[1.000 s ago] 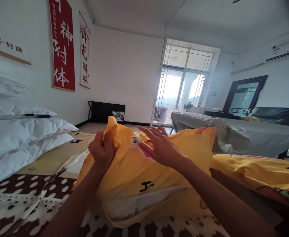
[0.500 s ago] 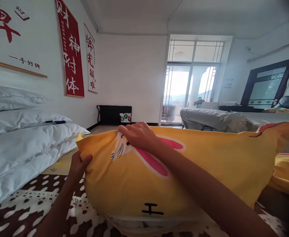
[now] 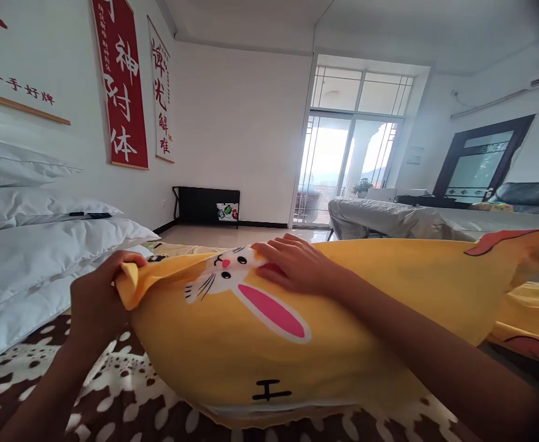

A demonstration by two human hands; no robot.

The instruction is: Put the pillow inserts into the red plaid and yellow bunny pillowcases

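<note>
A yellow pillowcase (image 3: 196,344) with a printed white rabbit and pink ears lies in front of me, bulging as if filled. A white strip shows along its near lower edge. At its left end, my left hand (image 3: 101,285) is closed on a bunched corner of the fabric. My right hand (image 3: 294,264) lies flat on top, over one printed rabbit ear near the far edge. Its fingers are stretched out and touch the cloth. What fills the case is hidden.
White pillows (image 3: 43,258) are stacked on the left. Under everything spreads a brown-and-white spotted blanket (image 3: 108,374). More yellow fabric (image 3: 531,313) lies at the right. Farther back are a plastic-covered piece of furniture (image 3: 380,218), a black folded item (image 3: 200,205) and a glass door (image 3: 329,166).
My left hand has moved up and left, pulling the pillowcase corner outward. My right hand has slid right along the top, uncovering the rabbit's face. The view has shifted slightly.
</note>
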